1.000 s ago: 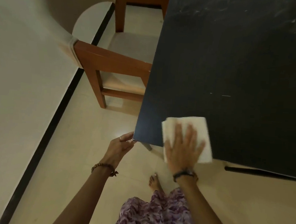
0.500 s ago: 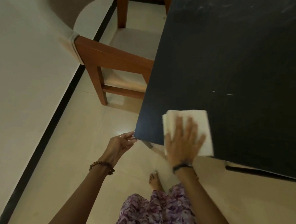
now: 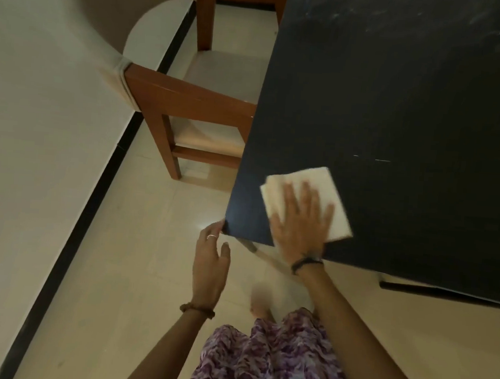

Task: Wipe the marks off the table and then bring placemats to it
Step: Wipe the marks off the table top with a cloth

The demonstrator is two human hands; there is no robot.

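Her right hand lies flat with its fingers spread, palm pressing down, the arm reaching in from the near right with a dark band at the wrist. The left hand hangs lower and to the left, fingers relaxed and pointing far, holding nothing, beads at its wrist.

Interior seen from above in dim, warm light. Pale cream tiled floor, with a small bright glare spot near the middle. Off-white wall at left, edged along its base by a black skirting strip running diagonally. 1 wooden chair with reddish-brown frame and pale seat cushion, pushed partly under dark furniture at right. Light fabric cover wrapped over the chair back.
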